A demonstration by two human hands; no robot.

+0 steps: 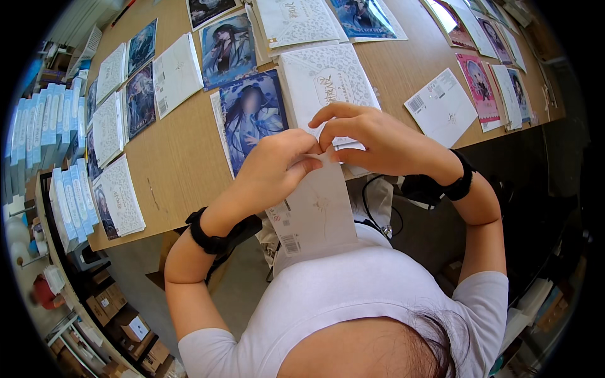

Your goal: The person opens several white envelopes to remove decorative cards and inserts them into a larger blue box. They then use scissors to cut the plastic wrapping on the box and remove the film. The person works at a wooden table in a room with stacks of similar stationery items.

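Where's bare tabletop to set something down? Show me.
Bare table shows between the white packets at left and the central blue picture card, and between the central white stack and the tilted white packet at right. The table's left side, centre and right end are crowded.

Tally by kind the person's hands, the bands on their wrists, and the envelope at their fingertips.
Hands (left hand, right hand): 2
Black wristbands: 2
White envelope: 1
Total: 5
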